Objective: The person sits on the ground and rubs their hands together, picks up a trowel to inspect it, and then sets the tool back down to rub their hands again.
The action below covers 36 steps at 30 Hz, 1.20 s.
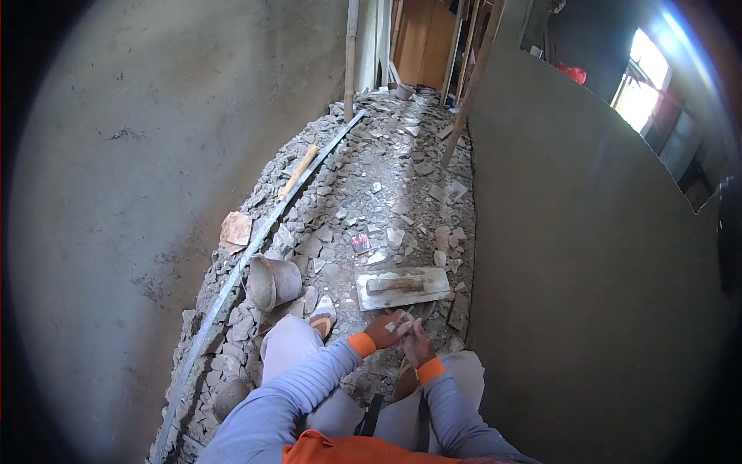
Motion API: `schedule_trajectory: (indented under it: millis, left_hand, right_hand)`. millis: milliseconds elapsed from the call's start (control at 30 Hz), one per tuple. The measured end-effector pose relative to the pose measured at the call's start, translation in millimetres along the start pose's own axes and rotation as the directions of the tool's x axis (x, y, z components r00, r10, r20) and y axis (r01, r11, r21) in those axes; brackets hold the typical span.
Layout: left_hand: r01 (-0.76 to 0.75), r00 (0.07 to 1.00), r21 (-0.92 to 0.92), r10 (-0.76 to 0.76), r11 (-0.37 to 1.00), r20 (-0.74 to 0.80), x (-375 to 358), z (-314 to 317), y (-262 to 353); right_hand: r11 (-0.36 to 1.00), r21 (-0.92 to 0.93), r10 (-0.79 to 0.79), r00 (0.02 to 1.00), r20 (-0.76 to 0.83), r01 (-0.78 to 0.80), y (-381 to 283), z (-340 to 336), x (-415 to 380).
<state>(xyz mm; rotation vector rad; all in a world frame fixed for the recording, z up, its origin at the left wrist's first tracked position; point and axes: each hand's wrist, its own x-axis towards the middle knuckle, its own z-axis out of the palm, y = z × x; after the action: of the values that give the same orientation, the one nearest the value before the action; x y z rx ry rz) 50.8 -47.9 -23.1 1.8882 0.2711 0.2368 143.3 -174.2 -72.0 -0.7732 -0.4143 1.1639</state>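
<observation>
Both hands meet in front of my knees, fingers bent and pressed together. My left hand [386, 329] is closed, with pale smears or a small pale bit at its fingertips; what it holds I cannot tell. Against it, my right hand [418, 346] is also closed, its fingertips touching the left ones. Just beyond them a plastering float [427, 289] lies on the rubble, its wooden handle up and its face coated whitish. To the left, a grey bucket [284, 281] lies tilted among the stones, beside my sandalled left foot [324, 313].
A long metal straightedge [255, 246] runs along the rubble on the left, with a wooden handle [300, 172] across it. Broken stones cover the floor [363, 193] between two plastered walls. Wooden poles [466, 104] lean farther back, and a brown tile piece [236, 230] lies left.
</observation>
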Motion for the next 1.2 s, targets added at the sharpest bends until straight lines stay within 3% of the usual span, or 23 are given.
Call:
schedule_trajectory:
  millis: [33,133,200,300,333,400,433,533,700,833,867,900,967,1000,1033,1100,1133,1167,1200]
  left_hand:
    - [-0.032,0.999,-0.012,0.032,0.999,0.008,-0.5,1.2,-1.0]
    - [-0.133,0.991,-0.038,0.134,0.990,0.000,-0.9,5.5,-5.9]
    - [-0.209,0.977,-0.038,0.207,0.977,-0.046,1.5,10.2,-10.7]
    - [-0.303,0.952,0.078,0.306,0.950,-0.031,1.7,4.6,-7.8]
    - [-0.363,0.920,0.154,0.380,0.919,-0.095,2.6,7.6,-17.9]
    - [-0.460,0.824,0.313,0.531,0.831,-0.200,5.9,17.3,-49.1]
    - [-0.448,0.845,0.297,0.508,0.843,-0.166,6.5,15.5,-50.9]
    - [-0.421,0.890,0.266,0.451,0.867,-0.062,7.1,6.2,-45.9]
    - [-0.357,0.934,0.181,0.355,0.916,0.047,1.3,-1.0,-24.6]
    - [-0.444,0.843,0.262,0.498,0.857,-0.202,0.0,8.2,-31.6]
    - [-0.229,0.960,0.173,0.251,0.958,-0.123,3.2,2.5,-28.1]
    - [-0.173,0.960,0.140,0.199,0.975,-0.197,6.8,-0.3,-26.4]
    - [-0.072,0.936,0.054,0.086,0.996,-0.341,15.6,-1.3,-27.8]
    - [-0.037,0.913,-0.114,-0.013,0.993,-0.408,19.7,-0.4,-34.1]
    - [-0.077,0.921,0.099,0.109,0.992,-0.375,27.0,-4.2,-57.8]
    - [-0.159,0.918,0.495,0.312,0.854,-0.243,44.7,-19.3,-103.7]
    - [-0.057,0.969,-0.068,0.039,0.996,-0.244,40.8,-21.3,-84.6]
    - [0.054,0.945,-0.611,-0.238,0.790,-0.225,36.3,-24.0,-62.6]
    - [0.056,0.922,-0.765,-0.327,0.641,-0.207,28.4,-32.2,-30.6]
  right_hand:
    - [1.000,-0.003,-0.010,0.995,0.096,0.010,9.1,-17.7,2.2]
    - [0.988,0.008,-0.153,0.986,-0.064,0.154,33.6,-30.6,8.0]
    - [0.997,0.033,-0.072,0.996,-0.049,0.074,15.6,-9.5,0.3]
    - [1.000,0.019,-0.016,1.000,-0.006,0.016,10.6,-9.4,-2.3]
    - [1.000,0.006,-0.009,1.000,0.012,0.009,12.3,-13.7,-1.8]
    - [0.999,-0.005,0.033,0.994,-0.102,-0.034,-5.2,25.6,-9.0]
    - [0.999,-0.008,0.052,0.986,-0.158,-0.054,-12.1,39.7,-11.0]
    - [0.994,0.051,0.098,0.987,-0.128,-0.093,4.0,7.0,-5.9]
    - [0.998,-0.015,0.064,0.990,-0.125,-0.067,6.9,5.4,-3.2]
    - [0.993,-0.087,0.068,0.980,-0.187,-0.085,8.8,7.9,-6.0]
    - [0.979,-0.138,0.123,0.974,-0.190,-0.150,-5.7,23.8,-14.0]
    - [0.958,-0.211,0.142,0.958,-0.248,-0.196,-8.8,21.4,-12.0]
    - [0.889,-0.348,0.161,0.916,-0.367,-0.296,-13.2,10.0,-7.6]
    - [0.844,-0.454,0.087,0.907,-0.412,-0.287,-20.6,6.8,-5.1]
    - [0.701,-0.684,-0.078,0.932,-0.355,-0.202,-37.0,10.2,-3.0]
    - [0.250,-0.967,-0.331,0.935,-0.127,-0.042,-92.7,46.0,0.4]
    - [0.234,-0.972,-0.436,0.896,-0.087,0.019,-128.4,82.0,-5.0]
    - [0.213,-0.974,-0.532,0.845,-0.048,0.079,-166.9,123.4,-13.0]
    - [0.156,-0.956,-0.670,0.738,0.082,0.247,-201.1,162.8,-24.4]
